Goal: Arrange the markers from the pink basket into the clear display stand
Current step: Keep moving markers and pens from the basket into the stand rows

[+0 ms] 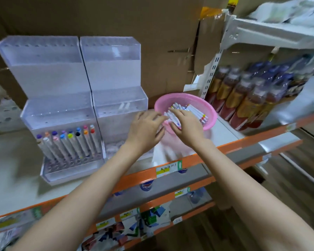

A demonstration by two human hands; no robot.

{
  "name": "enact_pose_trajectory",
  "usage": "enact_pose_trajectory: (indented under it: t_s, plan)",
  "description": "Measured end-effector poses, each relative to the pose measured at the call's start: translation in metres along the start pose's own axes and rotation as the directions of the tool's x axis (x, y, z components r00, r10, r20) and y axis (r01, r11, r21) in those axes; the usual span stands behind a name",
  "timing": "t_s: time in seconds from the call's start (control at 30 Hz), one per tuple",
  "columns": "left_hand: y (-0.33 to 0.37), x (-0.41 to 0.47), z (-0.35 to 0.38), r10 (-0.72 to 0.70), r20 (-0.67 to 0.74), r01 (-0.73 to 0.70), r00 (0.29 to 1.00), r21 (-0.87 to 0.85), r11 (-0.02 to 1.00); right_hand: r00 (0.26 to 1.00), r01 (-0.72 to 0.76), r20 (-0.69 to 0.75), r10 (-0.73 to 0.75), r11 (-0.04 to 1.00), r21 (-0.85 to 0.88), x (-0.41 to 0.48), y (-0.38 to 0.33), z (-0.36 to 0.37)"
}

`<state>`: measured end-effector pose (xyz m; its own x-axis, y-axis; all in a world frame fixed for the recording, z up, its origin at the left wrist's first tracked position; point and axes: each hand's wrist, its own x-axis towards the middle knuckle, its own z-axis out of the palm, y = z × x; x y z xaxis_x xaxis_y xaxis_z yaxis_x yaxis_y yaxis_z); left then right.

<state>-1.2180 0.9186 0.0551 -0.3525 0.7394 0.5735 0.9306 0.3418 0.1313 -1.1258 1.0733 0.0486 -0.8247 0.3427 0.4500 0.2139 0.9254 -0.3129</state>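
Observation:
A pink basket (211,111) sits on the shelf at centre right, holding several white markers (195,110) with coloured caps. My right hand (186,124) reaches into the basket, its fingers curled over a bunch of those markers. My left hand (145,127) is at the basket's near left rim, fingers bent and touching the same bunch. The clear display stand (62,109) stands to the left in stepped tiers. Its lowest left tier holds two rows of markers (71,142) with coloured caps upward. A second clear stand (120,98) beside it looks nearly empty.
Shrink-wrapped bottles (243,98) fill the shelf right of the basket. A white upright shelf post (211,73) stands behind it. Cardboard (116,19) forms the back wall. The orange shelf edge (170,167) carries price labels, with packaged goods on lower shelves.

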Motion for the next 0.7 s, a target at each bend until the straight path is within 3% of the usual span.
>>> enact_pose_trajectory:
  t_s: [0.2,0.33,0.5,0.7]
  plan:
    - [0.029,0.043,0.046,-0.025,0.078,0.035,0.997,-0.131,0.991,0.984,-0.149,0.093,0.15,0.989,-0.025,0.015,0.066,-0.009]
    - [0.035,0.068,0.065,-0.196,0.225,0.239,0.954,-0.184,0.953,0.943,-0.272,0.191,0.271,0.962,-0.024,0.03,0.099,-0.003]
    - [0.026,0.094,0.092,-0.343,0.439,0.388,0.831,-0.014,0.921,0.917,-0.292,0.283,0.283,0.956,-0.009,0.058,0.116,0.006]
    - [0.027,0.118,0.112,-0.537,0.367,0.49,0.76,0.219,0.844,0.895,-0.296,0.35,0.276,0.955,0.006,0.08,0.116,0.016]
